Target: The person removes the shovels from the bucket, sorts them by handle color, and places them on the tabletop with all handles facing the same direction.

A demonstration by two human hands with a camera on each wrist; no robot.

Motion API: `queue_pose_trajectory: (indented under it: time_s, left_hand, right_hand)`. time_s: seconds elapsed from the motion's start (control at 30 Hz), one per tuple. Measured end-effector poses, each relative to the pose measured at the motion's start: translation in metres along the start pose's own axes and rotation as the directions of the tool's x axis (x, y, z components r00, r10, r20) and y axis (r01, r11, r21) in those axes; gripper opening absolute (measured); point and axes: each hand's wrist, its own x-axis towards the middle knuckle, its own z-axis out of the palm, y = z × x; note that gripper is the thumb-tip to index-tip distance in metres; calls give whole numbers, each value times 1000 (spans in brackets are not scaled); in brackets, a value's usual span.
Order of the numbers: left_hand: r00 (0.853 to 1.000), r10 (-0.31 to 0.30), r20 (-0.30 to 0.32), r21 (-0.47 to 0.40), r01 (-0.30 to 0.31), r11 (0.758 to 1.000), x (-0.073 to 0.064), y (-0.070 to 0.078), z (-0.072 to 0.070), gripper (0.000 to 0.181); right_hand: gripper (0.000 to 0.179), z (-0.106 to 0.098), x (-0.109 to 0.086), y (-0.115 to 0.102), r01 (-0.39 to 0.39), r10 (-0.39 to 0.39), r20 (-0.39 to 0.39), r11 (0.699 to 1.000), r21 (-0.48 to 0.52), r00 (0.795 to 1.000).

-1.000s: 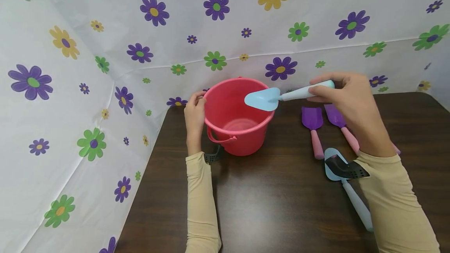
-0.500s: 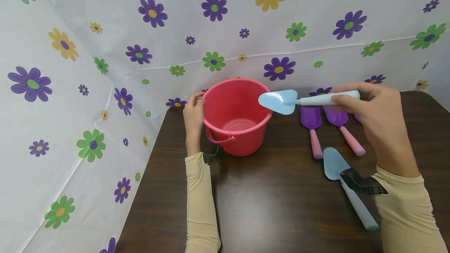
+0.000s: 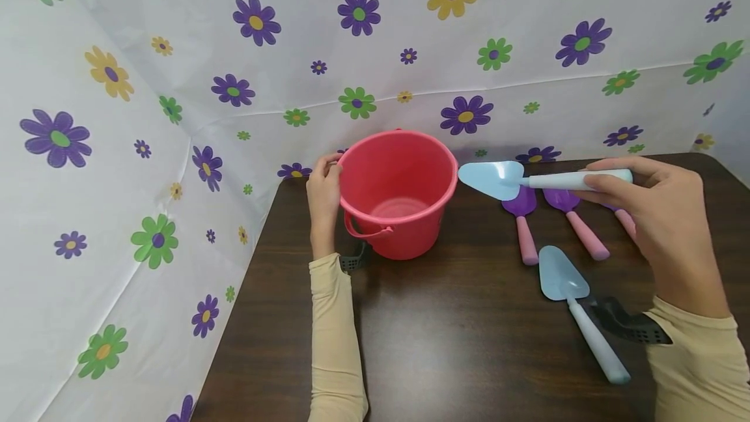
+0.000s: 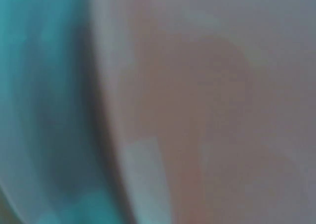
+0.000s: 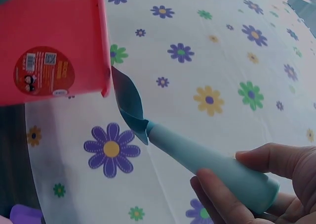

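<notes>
A red bucket [image 3: 418,236] stands upright on the table, its handle hanging down in front. At its left rim my left hand [image 3: 323,197] grips the edge, fingertips over the top. The left wrist view is too blurred to make anything out. My right hand [image 3: 670,210] pinches the pale handle of a light-blue trowel [image 3: 495,178] between thumb and fingers. The trowel is held in the air, roughly level, its blade tip just right of the bucket's rim. In the right wrist view the trowel's blade [image 5: 129,99] points at the bucket [image 5: 84,16], which bears a round label.
A second light-blue trowel [image 3: 559,275] lies on the dark wooden table [image 3: 445,350]. Behind it lie purple shovels with pink handles, a left one [image 3: 526,239], a middle one [image 3: 586,236] and one partly hidden by my right hand [image 3: 625,221]. A flowered sheet [image 3: 387,70] hangs behind.
My right hand has moved right and slightly down with the trowel, taking its blade from over the bucket's opening to beside the rim. My left hand and the bucket stay put.
</notes>
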Motion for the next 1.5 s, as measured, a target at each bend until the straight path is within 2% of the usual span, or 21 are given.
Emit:
queue_pose_trajectory:
  time_s: [0.27,0.5,0.73,0.83,1.07,1.3,1.5]
  left_hand:
    - [1000,2,-4,5,-2,1000,-1,0,0,35]
    - [1000,-3,0,6,3,1000,0,1,-1,36]
    - [1000,4,-10,12,-4,1000,1,1,0,36]
    - [1000,2,-10,7,-2,1000,0,1,0,35]
    - [1000,-3,-13,10,3,1000,1,0,1,35]
    - [1000,3,-9,4,-3,1000,0,-1,0,36]
    - [1000,6,-11,-1,-6,1000,0,-1,1,35]
  right_hand:
    - [23,-16,0,7,33,-31,-23,993,115,999]
    - [8,-35,0,15,-9,3,-85,998,-64,996]
    - [22,-53,-1,25,26,-42,-113,990,-140,993]
    - [27,-59,-2,29,69,-82,-105,990,-120,991]
    - [37,-72,-5,39,157,-154,-82,987,35,985]
    - [38,-82,-8,49,173,-161,-85,971,164,983]
    - [41,-92,-12,58,185,-161,-139,966,182,977]
